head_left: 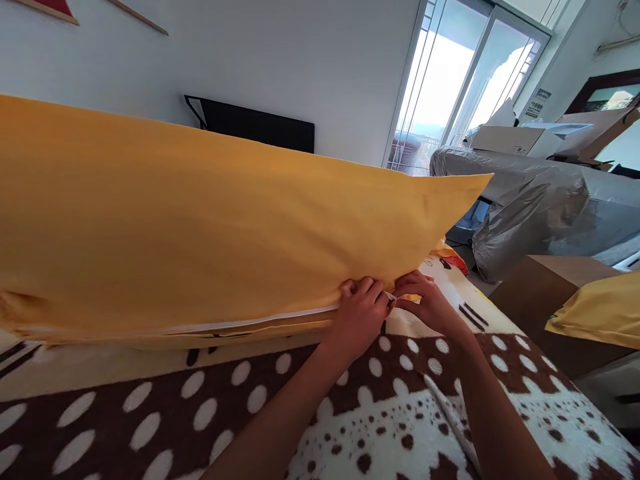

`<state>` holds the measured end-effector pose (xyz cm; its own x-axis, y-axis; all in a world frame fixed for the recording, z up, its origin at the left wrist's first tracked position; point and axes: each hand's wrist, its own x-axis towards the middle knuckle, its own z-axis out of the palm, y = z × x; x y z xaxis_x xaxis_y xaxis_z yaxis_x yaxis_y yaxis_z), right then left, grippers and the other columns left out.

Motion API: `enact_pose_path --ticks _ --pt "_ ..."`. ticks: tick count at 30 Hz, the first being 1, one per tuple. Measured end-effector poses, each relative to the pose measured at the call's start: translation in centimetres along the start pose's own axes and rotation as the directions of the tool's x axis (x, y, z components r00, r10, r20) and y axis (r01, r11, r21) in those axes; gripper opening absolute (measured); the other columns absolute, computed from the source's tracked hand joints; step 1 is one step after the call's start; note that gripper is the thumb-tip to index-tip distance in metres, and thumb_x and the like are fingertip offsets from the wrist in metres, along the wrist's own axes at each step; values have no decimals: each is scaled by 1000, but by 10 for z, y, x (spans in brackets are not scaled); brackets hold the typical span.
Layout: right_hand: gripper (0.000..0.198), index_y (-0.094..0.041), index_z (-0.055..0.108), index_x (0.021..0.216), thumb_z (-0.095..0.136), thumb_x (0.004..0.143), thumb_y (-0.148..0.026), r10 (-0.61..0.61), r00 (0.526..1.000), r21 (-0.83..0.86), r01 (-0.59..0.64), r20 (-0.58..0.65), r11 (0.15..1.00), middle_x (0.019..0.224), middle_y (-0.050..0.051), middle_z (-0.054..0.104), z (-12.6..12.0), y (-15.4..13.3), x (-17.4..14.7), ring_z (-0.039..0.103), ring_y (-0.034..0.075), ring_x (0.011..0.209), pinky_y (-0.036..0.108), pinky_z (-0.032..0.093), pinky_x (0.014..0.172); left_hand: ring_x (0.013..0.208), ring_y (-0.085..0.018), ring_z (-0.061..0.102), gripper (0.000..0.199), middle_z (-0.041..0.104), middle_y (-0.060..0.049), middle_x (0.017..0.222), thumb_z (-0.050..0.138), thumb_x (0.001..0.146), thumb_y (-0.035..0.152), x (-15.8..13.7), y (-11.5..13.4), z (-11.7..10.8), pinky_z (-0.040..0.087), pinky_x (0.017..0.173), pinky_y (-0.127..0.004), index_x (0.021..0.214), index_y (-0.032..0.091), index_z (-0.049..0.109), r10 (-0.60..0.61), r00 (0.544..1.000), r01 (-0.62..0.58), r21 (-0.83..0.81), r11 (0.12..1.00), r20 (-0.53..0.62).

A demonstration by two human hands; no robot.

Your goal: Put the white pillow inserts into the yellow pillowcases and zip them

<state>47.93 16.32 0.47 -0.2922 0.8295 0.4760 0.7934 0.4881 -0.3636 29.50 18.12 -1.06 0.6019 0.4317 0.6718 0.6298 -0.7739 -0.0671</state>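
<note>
A large yellow pillow (215,220) stands on its long edge across the bed, filling most of the left and middle of the head view. Along its bottom edge runs an opening with a thin white strip (250,320) showing; whether this is zipper tape or inner filling, I cannot tell. My left hand (363,313) is closed on the pillowcase edge near the right bottom corner. Just beside it, my right hand (425,301) pinches the same edge between thumb and fingers. A small white and dark bit shows between the two hands, too small to name.
Under the pillow lies a brown and white dotted blanket (200,413) on a cream sheet. Right of the bed stand a cardboard box (545,293) with another yellow cushion (600,310) and plastic-wrapped furniture (535,200). A black panel (260,127) rises behind the pillow.
</note>
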Motion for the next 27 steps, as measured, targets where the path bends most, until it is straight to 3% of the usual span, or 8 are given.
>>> enact_pose_path --ticks 6,15,27 --pt "20 -25 72 76 58 85 -38 -3 1000 0 3 -9 1000 88 5 66 0 -2 1 54 22 95 40 39 85 89 -21 48 17 61 -5 84 50 89 22 0 1 1 25 70 -38 75 17 58 -6 999 5 -30 1000 -40" --pt "19 -24 71 77 59 84 -37 -8 1000 -11 8 -10 1000 86 6 66 0 -1 0 55 22 95 38 40 82 88 -19 48 15 59 -3 85 47 90 21 0 2 -2 25 70 -38 81 18 58 -28 1000 28 -74 997 0" --pt "10 -22 70 80 64 81 -30 22 999 1 -22 -40 1000 90 6 67 -2 13 -2 58 21 92 36 40 83 89 -19 50 11 60 -5 86 51 81 16 4 -13 -20 31 73 -37 71 17 56 -31 994 42 -110 993 103"
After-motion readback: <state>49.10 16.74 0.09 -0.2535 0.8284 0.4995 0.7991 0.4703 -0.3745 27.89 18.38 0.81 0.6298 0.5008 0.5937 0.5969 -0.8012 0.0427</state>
